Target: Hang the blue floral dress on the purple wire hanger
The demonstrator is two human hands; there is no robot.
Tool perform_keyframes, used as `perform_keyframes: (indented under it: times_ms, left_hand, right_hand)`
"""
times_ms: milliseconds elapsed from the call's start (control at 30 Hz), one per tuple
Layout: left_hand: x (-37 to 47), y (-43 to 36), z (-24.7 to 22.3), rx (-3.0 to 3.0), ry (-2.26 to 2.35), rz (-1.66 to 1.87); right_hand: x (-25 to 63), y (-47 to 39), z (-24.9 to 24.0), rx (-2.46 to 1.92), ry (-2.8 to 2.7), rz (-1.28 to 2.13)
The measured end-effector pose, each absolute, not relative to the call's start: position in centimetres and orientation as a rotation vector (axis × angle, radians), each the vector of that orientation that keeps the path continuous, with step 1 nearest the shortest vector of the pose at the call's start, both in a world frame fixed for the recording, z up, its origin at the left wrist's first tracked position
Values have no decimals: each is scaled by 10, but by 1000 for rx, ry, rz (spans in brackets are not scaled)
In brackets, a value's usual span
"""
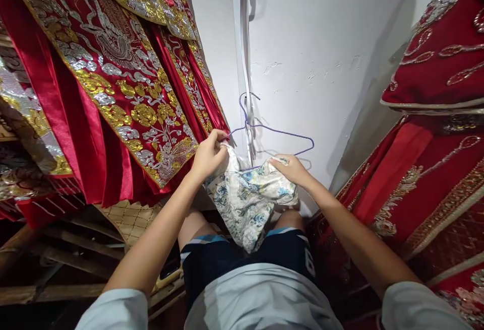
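A white garment with a blue and green floral print [244, 194] hangs bunched in front of me, its lower end dangling between my knees. My left hand [212, 154] is closed on its upper left part, right at the left arm of a purple wire hanger [280, 131]. With thumb and fingers, my right hand [289, 169] pinches the cloth's upper right edge, below the hanger's bare right end. The hanger's hook [244, 99] is up against a thin white strip [247, 58] on the wall. Folds hide the garment's exact kind.
Red costumes with gold and silver sequins [143, 113] hang close on the left. More red beaded garments [434, 78] hang on the right. A white wall [310, 43] stands straight ahead. Wooden poles [56, 292] lie low at the left.
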State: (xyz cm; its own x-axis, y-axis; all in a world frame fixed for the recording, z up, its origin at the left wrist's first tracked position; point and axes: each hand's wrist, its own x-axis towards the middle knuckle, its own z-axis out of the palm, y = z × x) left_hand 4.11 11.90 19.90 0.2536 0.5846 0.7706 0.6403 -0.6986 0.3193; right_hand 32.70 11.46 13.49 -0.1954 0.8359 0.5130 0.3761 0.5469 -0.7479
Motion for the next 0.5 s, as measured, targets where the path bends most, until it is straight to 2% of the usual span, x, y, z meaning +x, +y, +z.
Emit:
perform_keyframes:
  times_ms: [233,400,500]
  left_hand:
    - [18,143,198,-2298,-1171,-1324]
    - [10,138,207,-2321,-1170,-1202]
    - [7,132,211,-2264,-1176,-1222]
  right_hand:
    - [364,60,152,-945,-1764,549]
    - [382,89,155,-1204,-1587,396]
    - [384,103,160,-1215,-1652,447]
